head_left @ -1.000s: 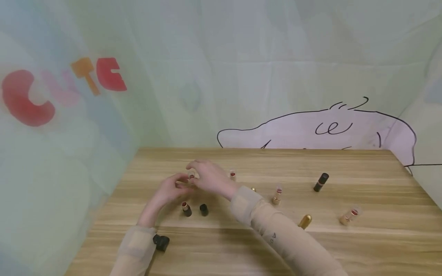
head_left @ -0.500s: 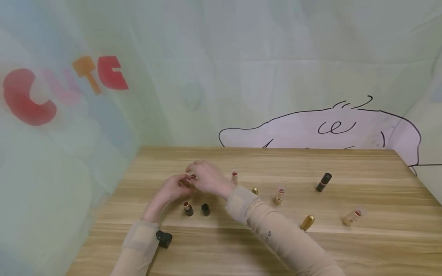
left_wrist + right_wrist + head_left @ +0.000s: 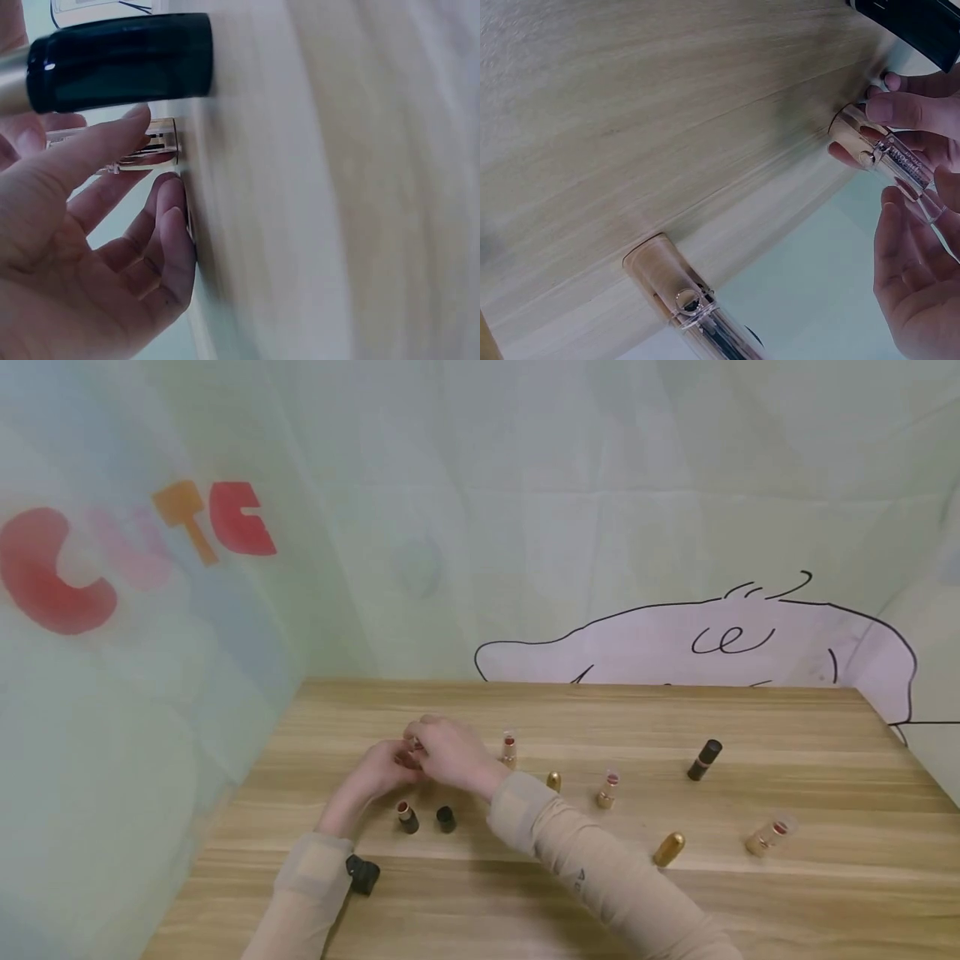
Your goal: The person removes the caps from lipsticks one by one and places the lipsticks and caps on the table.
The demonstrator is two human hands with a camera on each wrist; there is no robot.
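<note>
At the left back of the table, my left hand [image 3: 380, 770] grips the gold base of a lipstick [image 3: 904, 161] with a clear cap. The lipstick stands upright, its base on the wood. My right hand [image 3: 459, 755] pinches the clear cap's upper end between thumb and fingers, as the right wrist view shows. From the head, both hands mostly cover this lipstick. Just in front of them stand an uncapped black lipstick [image 3: 407, 817] with a red tip and a separate black cap [image 3: 446, 819].
Right of the hands stand clear-capped lipsticks [image 3: 509, 750] [image 3: 608, 790] [image 3: 768, 837], gold bullet-shaped tubes [image 3: 669, 849] [image 3: 553, 782] and a black lipstick tube [image 3: 704, 760]. A small black object [image 3: 363, 875] sits beside the left sleeve. A printed curtain [image 3: 390, 568] borders the wooden table [image 3: 480, 902].
Both hands stay around the same lipstick, and the fingers have drawn slightly closer over its top. The other lipsticks have not moved on the table; the head view shifts slightly.
</note>
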